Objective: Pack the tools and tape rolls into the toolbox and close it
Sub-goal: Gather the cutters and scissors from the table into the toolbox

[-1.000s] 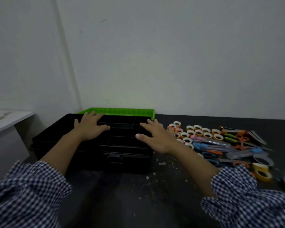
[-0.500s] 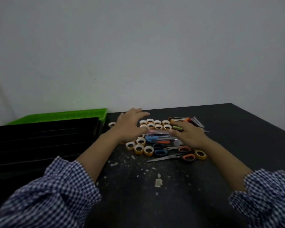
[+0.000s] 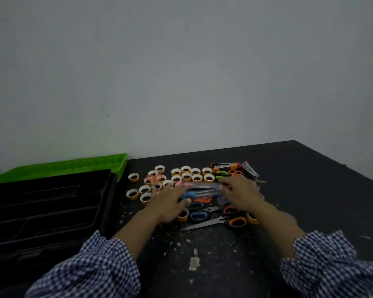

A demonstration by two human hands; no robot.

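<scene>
The black toolbox [image 3: 52, 203] stands open at the left, its divided tray showing. Right of it lies a pile: several tape rolls [image 3: 186, 176], orange-handled scissors [image 3: 235, 221], blue-handled scissors [image 3: 199, 215] and a clear packet of long tools [image 3: 205, 187]. My left hand [image 3: 170, 203] lies flat on the pile with fingers spread, fingertips at the packet's left end. My right hand [image 3: 242, 194] rests on the packet's right end, fingers curled over it; whether it grips is hidden.
A green lid or tray [image 3: 69, 166] lies behind the toolbox against the wall. More small tools [image 3: 246, 168] sit at the pile's far right. The dark table [image 3: 299, 179] carries white crumbs [image 3: 194, 262] near me. Its right edge runs diagonally.
My hands left the toolbox and moved right onto the tool pile. Since half a second ago they have closed in on the clear packet from both ends.
</scene>
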